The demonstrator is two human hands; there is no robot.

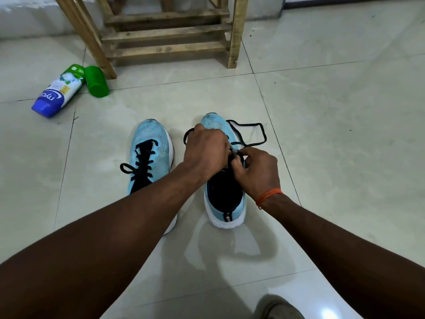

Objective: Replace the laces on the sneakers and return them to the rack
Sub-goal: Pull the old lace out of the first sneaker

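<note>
Lace on the right sneaker: my left grip and right grip pinch it. I'd thread it flat, with even tension.

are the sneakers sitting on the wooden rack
No, the left sneaker and right sneaker both stand on the tiled floor in front of the wooden rack.

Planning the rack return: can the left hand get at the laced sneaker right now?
Probably yes, once the left hand lets go of the black lace. The laced sneaker stands right beside it, nothing over its top; only the left forearm crosses its heel.
</note>
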